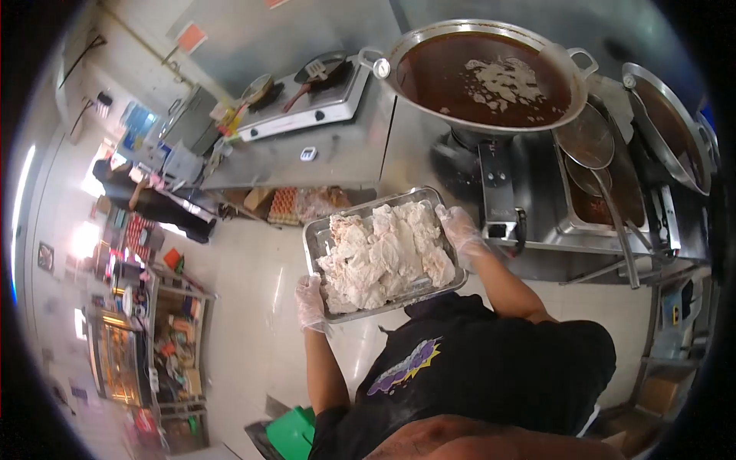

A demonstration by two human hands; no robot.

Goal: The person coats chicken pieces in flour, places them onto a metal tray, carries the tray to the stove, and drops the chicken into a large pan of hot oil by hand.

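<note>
Between my two gloved hands is a rectangular metal tray (pixel 360 313), heaped with pieces of flour-coated meat (pixel 387 253) that look like chicken. My left hand (pixel 310 299) grips the tray's left end, and my right hand (pixel 462 230) grips its right end. Both wear clear plastic gloves. The tray is in front of my body, slightly tilted in view. Beyond it stands a wide two-handled pan of dark reddish-brown oil (pixel 437 73), with pale floury clumps (pixel 504 83) on the surface. A round thermometer (pixel 381 69) sits at the pan's left rim.
A long-handled strainer (pixel 586 138) rests over a metal container (pixel 606 207) right of the burner. Another pan (pixel 665 123) stands far right. A white stove (pixel 307 103) with a frying pan is at the back left. A green bin (pixel 291 433) stands below. Another person (pixel 149 199) is at far left.
</note>
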